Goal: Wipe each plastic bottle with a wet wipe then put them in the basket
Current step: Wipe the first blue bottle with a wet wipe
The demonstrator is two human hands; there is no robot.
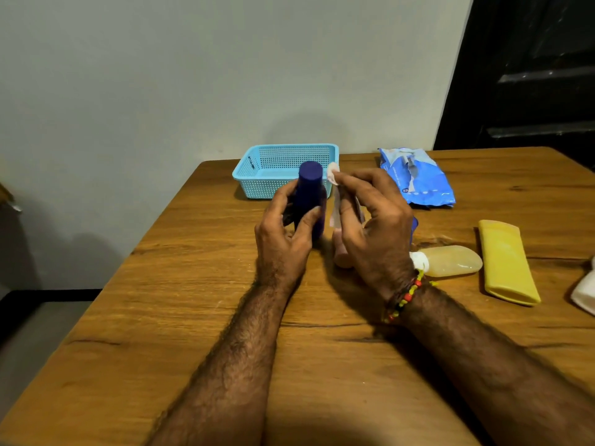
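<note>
My left hand (285, 230) grips a dark blue plastic bottle (309, 194), held upright above the table. Just to its right, my right hand (373, 220) pinches a white wet wipe (335, 194) beside the bottle's upper part. Behind the bottle stands a light blue mesh basket (257, 169) with nothing showing inside. A pinkish bottle (343, 255) lies on the table, mostly hidden under my right hand. A clear bottle with a white cap (450, 260) and a yellow bottle (505, 262) lie to the right.
A blue pack of wipes (418, 178) lies at the back right of the wooden table (193, 317). A white object (586, 294) shows at the right edge. A grey wall stands behind the table and a dark doorway at the upper right.
</note>
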